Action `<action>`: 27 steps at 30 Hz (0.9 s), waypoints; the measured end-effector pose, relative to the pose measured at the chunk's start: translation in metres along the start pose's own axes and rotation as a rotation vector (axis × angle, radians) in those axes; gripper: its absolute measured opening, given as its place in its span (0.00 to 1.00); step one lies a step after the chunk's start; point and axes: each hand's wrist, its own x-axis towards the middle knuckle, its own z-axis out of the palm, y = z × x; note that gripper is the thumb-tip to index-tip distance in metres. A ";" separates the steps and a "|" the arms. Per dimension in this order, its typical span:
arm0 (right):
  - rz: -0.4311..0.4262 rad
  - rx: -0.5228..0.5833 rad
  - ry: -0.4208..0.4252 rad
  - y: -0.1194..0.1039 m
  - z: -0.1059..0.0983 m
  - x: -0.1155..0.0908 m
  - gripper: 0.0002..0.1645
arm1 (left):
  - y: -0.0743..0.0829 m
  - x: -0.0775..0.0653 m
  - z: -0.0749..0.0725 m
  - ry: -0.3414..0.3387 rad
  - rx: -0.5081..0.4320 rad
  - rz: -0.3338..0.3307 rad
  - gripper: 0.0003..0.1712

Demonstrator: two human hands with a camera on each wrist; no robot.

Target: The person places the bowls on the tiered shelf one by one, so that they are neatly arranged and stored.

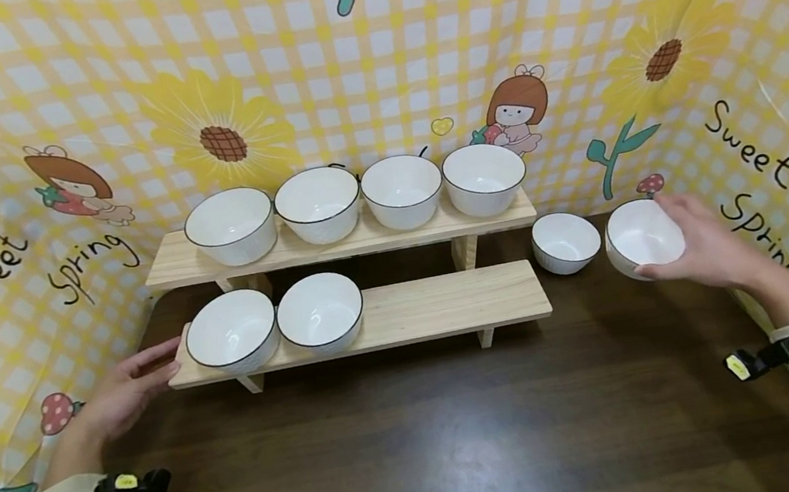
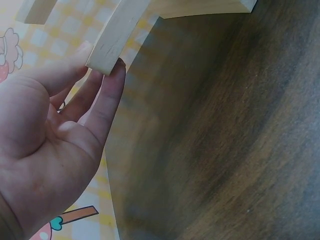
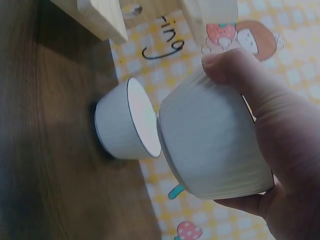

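Observation:
My right hand (image 1: pixel 712 239) grips a white ribbed bowl (image 1: pixel 645 238) with a dark rim. In the right wrist view this bowl (image 3: pixel 210 135) is tilted, thumb on one side and fingers on the other. Just left of it another white bowl (image 1: pixel 566 243) stands on the table. At the far left, my left hand (image 1: pixel 121 398) pinches the end of the lower wooden shelf (image 1: pixel 448 306). The left wrist view shows thumb and fingertips around that shelf end (image 2: pixel 107 55). Two white bowls, a left one (image 1: pixel 233 336) and a right one (image 1: pixel 321 315), sit on this shelf's left half.
Behind and higher runs an upper wooden shelf (image 1: pixel 304 250) bearing several white bowls in a row. Both shelves stand on a dark wooden table (image 1: pixel 421 435). A yellow checked cloth (image 1: pixel 368 56) with flowers and lettering encloses the back and sides.

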 end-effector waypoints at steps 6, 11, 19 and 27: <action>-0.043 0.004 -0.021 -0.015 -0.002 -0.003 0.73 | -0.001 -0.001 -0.001 0.000 -0.015 0.010 0.39; -0.077 0.005 -0.036 -0.026 -0.002 -0.004 0.75 | -0.001 -0.001 0.000 -0.001 0.003 -0.002 0.41; -0.198 -0.005 -0.022 -0.038 0.002 -0.003 0.76 | 0.001 0.000 0.002 -0.001 0.016 -0.026 0.44; -0.276 0.009 -0.033 -0.051 0.006 -0.002 0.75 | 0.004 -0.001 0.002 0.001 0.017 -0.032 0.44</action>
